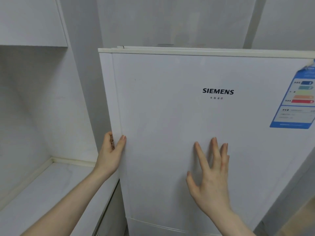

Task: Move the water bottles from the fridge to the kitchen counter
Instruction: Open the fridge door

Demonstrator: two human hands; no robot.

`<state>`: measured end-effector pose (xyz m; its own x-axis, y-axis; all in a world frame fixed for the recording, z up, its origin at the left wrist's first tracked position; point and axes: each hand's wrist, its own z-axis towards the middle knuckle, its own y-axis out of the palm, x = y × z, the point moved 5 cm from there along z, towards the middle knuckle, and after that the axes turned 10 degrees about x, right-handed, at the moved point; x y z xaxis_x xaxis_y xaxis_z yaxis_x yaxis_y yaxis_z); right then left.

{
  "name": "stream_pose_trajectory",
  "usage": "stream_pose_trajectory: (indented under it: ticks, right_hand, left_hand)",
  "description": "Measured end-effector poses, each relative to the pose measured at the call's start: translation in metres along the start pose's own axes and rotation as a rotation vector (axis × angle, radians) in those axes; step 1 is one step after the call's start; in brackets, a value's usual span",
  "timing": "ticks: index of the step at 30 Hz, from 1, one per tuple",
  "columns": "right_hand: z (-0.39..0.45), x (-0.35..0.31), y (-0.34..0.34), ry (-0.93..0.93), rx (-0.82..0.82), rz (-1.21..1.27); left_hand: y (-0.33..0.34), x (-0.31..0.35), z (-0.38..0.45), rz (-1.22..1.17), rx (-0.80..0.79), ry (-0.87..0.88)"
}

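Bottles nowhere in sight, presumably behind the closed fridge door [179, 116], a stiff, smooth slab best pulled at its left edge. Left hand [110, 150] clamps that edge, thumb in front; right hand [211, 174] hangs spread before the panel (contact unclear). Kitchen counter [51, 188] waits just left.

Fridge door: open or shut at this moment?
Shut, or very nearly. The fridge door shows only its front, no interior or bottles. The left hand grips its left edge; the right hand lies flat on the front.
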<state>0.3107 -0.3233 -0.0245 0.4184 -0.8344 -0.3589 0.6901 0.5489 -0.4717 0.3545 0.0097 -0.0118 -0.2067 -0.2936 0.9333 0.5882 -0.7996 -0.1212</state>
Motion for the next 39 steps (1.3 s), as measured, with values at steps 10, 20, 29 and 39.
stream_pose_trajectory:
  ticks: [10, 20, 29, 39]
  right_hand:
    - [-0.02, -0.028, -0.007, 0.089, -0.099, 0.025]
    - [-0.074, -0.109, -0.036, 0.147, -0.218, 0.152]
    - [-0.131, -0.18, -0.095, 0.148, -0.209, 0.249]
    - [-0.179, -0.208, -0.165, 0.194, -0.078, 0.254]
  left_hand:
    - [-0.022, 0.012, -0.017, 0.015, -0.06, 0.016]
    - [-0.083, 0.026, -0.09, -0.028, -0.199, 0.047]
    - [-0.128, 0.055, -0.179, -0.098, -0.442, 0.078]
    - [-0.146, 0.088, -0.254, -0.06, -0.622, 0.284]
